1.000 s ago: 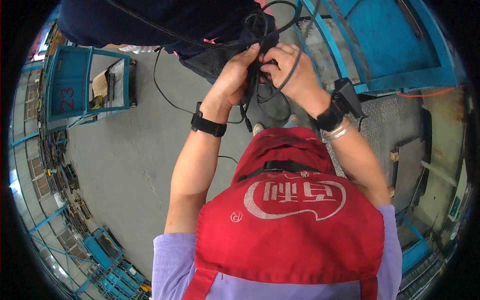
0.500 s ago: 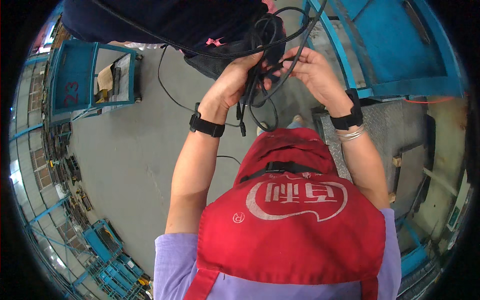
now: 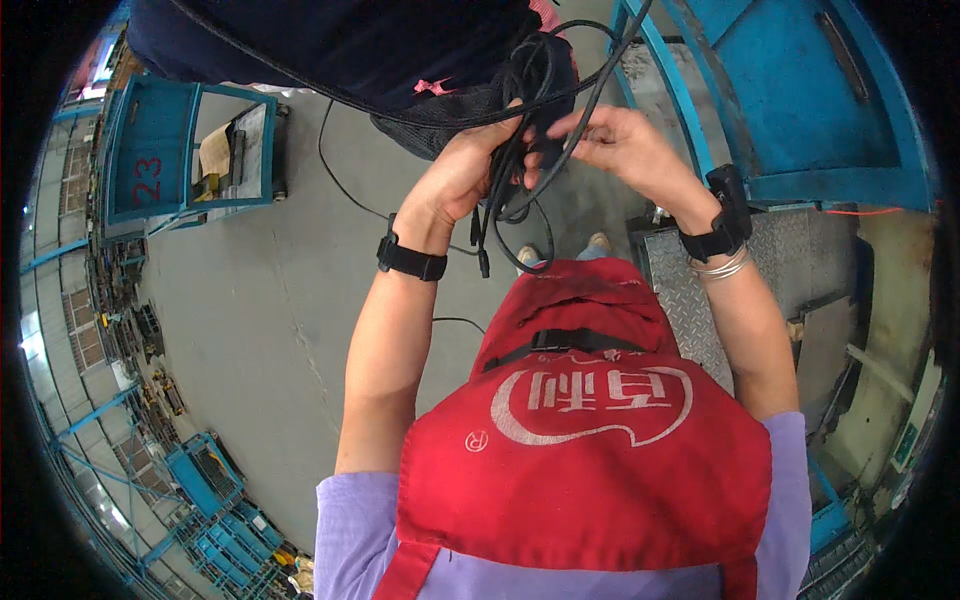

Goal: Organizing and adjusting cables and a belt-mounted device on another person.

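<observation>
My left hand is closed around a bundle of looped black cable. From the bundle, cable ends with small black connectors hang below that hand. To its right, my right hand has its thumb and fingers together at a thicker strand of the same cable, which runs up toward the top edge. One long strand crosses to the upper left in front of dark navy fabric with a small pink bow. Part of the bundle is hidden behind my left fingers.
A blue metal frame stands close at the upper right, above a patterned metal plate. At the left is a blue cart holding some sheets. Racks of parts line the far left. Thin cable lies near my red apron.
My right hand has shifted slightly right and its wrist has turned outward. My left hand keeps the bundle, nearly in place. The cable loops have moved a little.
</observation>
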Action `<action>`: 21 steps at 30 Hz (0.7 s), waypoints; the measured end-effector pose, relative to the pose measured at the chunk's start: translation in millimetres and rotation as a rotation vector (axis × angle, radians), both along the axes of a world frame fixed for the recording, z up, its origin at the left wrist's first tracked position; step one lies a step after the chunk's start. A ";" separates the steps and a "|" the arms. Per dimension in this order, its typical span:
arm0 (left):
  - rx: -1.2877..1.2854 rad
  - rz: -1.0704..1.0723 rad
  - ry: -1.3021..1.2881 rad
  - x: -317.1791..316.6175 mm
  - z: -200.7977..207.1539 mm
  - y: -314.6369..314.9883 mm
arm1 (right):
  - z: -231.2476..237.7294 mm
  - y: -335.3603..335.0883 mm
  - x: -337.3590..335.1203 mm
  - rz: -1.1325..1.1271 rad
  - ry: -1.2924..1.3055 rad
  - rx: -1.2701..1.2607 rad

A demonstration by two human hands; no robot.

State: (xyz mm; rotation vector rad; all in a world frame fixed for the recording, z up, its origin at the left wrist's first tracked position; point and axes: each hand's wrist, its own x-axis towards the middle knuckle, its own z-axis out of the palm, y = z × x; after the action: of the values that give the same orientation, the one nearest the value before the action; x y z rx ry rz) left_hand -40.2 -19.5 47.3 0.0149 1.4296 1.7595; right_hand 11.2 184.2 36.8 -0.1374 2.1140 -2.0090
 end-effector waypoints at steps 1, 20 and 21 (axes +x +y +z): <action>-0.003 0.011 -0.024 0.9 3.3 2.0 | -11.8 -1.1 -2.4 0.002 0.159 0.118; -0.548 -0.340 0.730 7.3 3.8 11.3 | 34.1 -15.8 -9.3 0.009 -0.284 -0.255; -0.553 -0.337 0.831 10.1 2.8 12.1 | 24.9 -18.3 -11.9 -0.095 -0.318 -0.256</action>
State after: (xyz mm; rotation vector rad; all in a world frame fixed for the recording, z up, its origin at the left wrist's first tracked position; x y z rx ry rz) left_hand -30.2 -7.5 50.0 0.7169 2.2993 1.0506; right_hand -0.8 165.9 61.7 0.2316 1.6965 -2.1793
